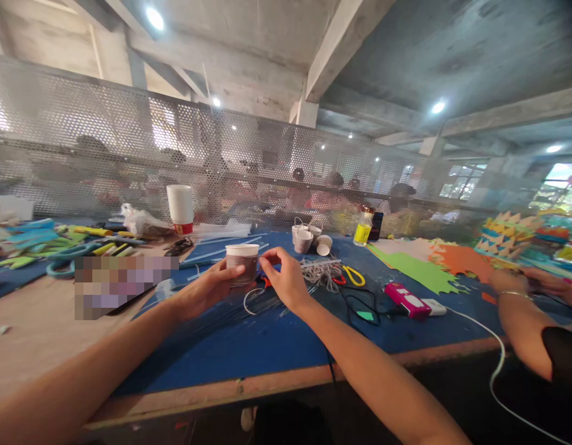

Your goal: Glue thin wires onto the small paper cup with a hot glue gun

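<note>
My left hand (pixel 216 283) grips a paper cup (pixel 242 264) with a white rim and a grey-brown body, held upright just above the blue table mat (pixel 230 358). To the right of the cup, close to its side, my right hand (pixel 283 278) has thumb and forefinger pinched together. Whatever is between those fingertips is too small to make out. A pale cord (pixel 251 304) curves below the cup. Behind my right hand lies a tangle of grey cord (pixel 320 273), with yellow-and-red-handled scissors (pixel 353 276) beside it. Several similar small cups (pixel 303 240) are grouped farther back, one on its side.
A stack of white paper cups (pixel 180 207) stands back left, near large blue scissors (pixel 67 262). A yellow-labelled bottle (pixel 362 228) is at the back. Right of me lie a magenta device (pixel 406 300) with a white cable, green paper (pixel 413 267) and a co-worker's arm (pixel 522 318).
</note>
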Tool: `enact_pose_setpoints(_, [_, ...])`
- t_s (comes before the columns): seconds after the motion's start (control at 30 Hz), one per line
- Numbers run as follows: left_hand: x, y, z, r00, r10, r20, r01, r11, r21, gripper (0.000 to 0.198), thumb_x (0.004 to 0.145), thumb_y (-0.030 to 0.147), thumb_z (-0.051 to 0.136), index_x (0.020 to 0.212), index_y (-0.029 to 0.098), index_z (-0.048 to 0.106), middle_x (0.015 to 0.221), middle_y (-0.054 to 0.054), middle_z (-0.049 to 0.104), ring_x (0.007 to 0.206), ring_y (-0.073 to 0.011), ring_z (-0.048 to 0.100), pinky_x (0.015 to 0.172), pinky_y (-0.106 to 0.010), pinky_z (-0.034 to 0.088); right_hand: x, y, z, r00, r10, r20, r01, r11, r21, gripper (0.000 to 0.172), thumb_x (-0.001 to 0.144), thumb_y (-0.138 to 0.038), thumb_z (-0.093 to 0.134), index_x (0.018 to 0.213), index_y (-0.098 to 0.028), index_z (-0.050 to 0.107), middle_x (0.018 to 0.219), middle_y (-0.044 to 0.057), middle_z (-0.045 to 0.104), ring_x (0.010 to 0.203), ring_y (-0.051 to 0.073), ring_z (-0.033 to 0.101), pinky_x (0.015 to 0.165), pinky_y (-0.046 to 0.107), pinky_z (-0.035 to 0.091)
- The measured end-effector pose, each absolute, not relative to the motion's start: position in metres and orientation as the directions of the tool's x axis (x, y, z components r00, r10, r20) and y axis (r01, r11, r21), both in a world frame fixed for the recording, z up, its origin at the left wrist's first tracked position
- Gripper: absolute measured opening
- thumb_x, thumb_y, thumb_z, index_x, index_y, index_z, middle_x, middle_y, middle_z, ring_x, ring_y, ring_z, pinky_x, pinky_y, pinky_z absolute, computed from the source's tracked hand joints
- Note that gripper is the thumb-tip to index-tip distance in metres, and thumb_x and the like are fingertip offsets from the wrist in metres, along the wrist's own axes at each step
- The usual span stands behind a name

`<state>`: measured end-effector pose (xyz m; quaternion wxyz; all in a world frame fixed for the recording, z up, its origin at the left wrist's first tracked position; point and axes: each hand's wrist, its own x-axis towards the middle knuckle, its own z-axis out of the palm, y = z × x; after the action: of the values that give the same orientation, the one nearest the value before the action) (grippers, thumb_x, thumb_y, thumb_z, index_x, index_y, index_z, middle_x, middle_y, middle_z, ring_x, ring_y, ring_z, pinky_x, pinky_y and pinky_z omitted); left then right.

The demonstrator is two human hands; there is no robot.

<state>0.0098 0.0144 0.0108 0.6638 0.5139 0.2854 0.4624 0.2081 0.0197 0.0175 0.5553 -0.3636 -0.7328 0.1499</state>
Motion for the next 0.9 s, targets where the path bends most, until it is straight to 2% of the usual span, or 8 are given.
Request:
enact_pose_setpoints(0.23, [0.0102,0.0122,0.0141,0.426,0.901,0.088,-0.298,0.048,0.954,0.048,0.085,0.032,0.076,0.13,0.021,0.066,0.138,-0.016,0.067,0.118,-0.0295,0.068,0.097,-0.038,0.057,0.2103,0.0233,0.0157,-0.095,0.713,0.695,0.321,0.683,-0.656,0.015,0.094,-0.037,0.06,0.09,-0.022,0.062,0.086,0.002,0.072,0.08,0.017,0.07,0.081,0.029,0.055])
enact_pose_setpoints(0.63, [0.0095,0.0126,0.0133,0.472,0.875,0.109,-0.29,0.038,0.956,0.049,0.086,0.033,0.074,0.133,0.022,0.065,0.146,-0.015,0.061,0.132,-0.0336,0.059,0.102,-0.041,0.054,0.2116,0.0244,0.0154,-0.093,0.754,0.65,0.277,0.647,-0.71,0.016,0.093,-0.037,0.06,0.089,-0.022,0.06,0.084,0.002,0.071,0.079,0.018,0.07,0.079,0.03,0.055])
enact_pose_setpoints(0.9, [0.0087,0.0124,0.0126,0.468,0.878,0.103,-0.291,0.043,0.956,0.051,0.084,0.035,0.076,0.133,0.022,0.066,0.144,-0.015,0.063,0.13,-0.0347,0.06,0.106,-0.045,0.051,0.2112,0.0234,0.0167,-0.098,0.769,0.632,0.283,0.63,-0.723,0.015,0.092,-0.037,0.06,0.087,-0.022,0.059,0.084,0.002,0.07,0.079,0.018,0.07,0.08,0.031,0.056])
